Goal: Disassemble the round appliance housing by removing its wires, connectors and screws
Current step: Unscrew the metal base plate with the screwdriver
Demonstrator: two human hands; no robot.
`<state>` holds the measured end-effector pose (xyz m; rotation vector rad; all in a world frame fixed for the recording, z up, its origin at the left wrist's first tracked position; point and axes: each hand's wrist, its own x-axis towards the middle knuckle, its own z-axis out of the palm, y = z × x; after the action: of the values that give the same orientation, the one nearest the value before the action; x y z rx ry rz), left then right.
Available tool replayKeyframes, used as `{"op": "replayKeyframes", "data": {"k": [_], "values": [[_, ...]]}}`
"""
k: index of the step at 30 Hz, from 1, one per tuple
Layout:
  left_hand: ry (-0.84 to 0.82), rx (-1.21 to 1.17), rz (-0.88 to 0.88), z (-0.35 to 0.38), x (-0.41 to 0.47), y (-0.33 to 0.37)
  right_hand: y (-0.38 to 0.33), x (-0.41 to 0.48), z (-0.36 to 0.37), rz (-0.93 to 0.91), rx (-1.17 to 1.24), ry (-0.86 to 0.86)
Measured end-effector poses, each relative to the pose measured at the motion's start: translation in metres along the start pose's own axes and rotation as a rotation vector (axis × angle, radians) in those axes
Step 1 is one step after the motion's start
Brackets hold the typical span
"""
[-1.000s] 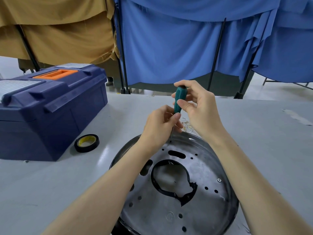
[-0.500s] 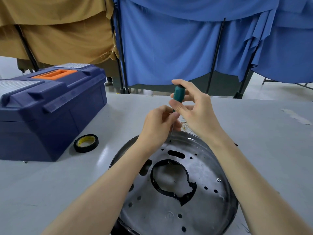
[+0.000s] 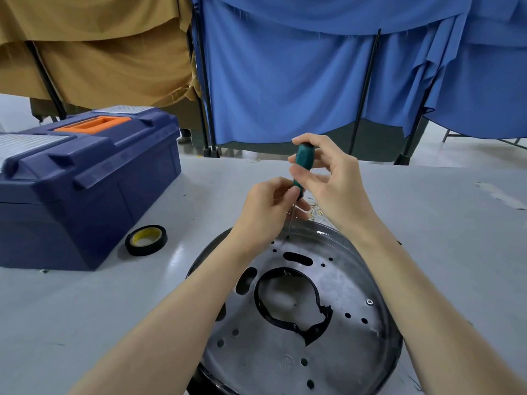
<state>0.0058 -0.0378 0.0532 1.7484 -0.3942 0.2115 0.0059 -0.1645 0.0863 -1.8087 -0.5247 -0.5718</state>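
Right hand grips the green screwdriver by the upper handle, thumb and fingertips curled round it. Left hand sits just below and pinches the handle's lower end, where the thin shaft starts, to steady it. The hands are stacked close along the tool. I can't tell whether they touch.

Key geometry: the driver's long axis is near vertical, with the tip a little left of the handle in my view. The tip comes down on the far side of the round housing, beside a small hole just past the slot. Too small to tell if a screw head sits under it. So the work point is straight below both hands, at the edge farthest from me. My read is that the right hand does the turning and the left only guides.

The housing lies flat on the grey table, plate side up, between my forearms. A black ring lines the centre cut-out and is ragged at its lower right. One screw shows on the right of the plate, well apart from the tip and nearer my right arm. Probably a later target.

Further out there's a small heap of loose bits just beyond the rim. A black tape roll lies to the left, with the blue toolbox beyond it.
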Motion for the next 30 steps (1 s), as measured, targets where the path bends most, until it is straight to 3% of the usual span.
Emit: {"op": "replayKeyframes", "data": {"k": [4, 9, 17, 23, 30], "values": [[0.046, -0.012, 0.010, 0.0000, -0.0011, 0.0011, 0.0002, 0.0013, 0.0001, -0.014, -0.067, 0.042], [-0.050, 0.024, 0.001, 0.0036, -0.0020, 0.0022, -0.0010, 0.0012, -0.0020, 0.006, 0.007, 0.045], [0.024, -0.008, -0.006, 0.0012, -0.0015, 0.0017, 0.0001, 0.0014, 0.0005, 0.001, -0.035, 0.047], [-0.045, 0.027, -0.016, 0.0014, -0.0017, 0.0021, -0.0005, 0.0024, -0.0022, -0.015, -0.026, 0.043], [0.014, -0.010, 0.000, -0.0010, -0.0013, 0.0000, -0.0014, 0.0000, 0.0009, -0.009, -0.015, 0.025]]}}
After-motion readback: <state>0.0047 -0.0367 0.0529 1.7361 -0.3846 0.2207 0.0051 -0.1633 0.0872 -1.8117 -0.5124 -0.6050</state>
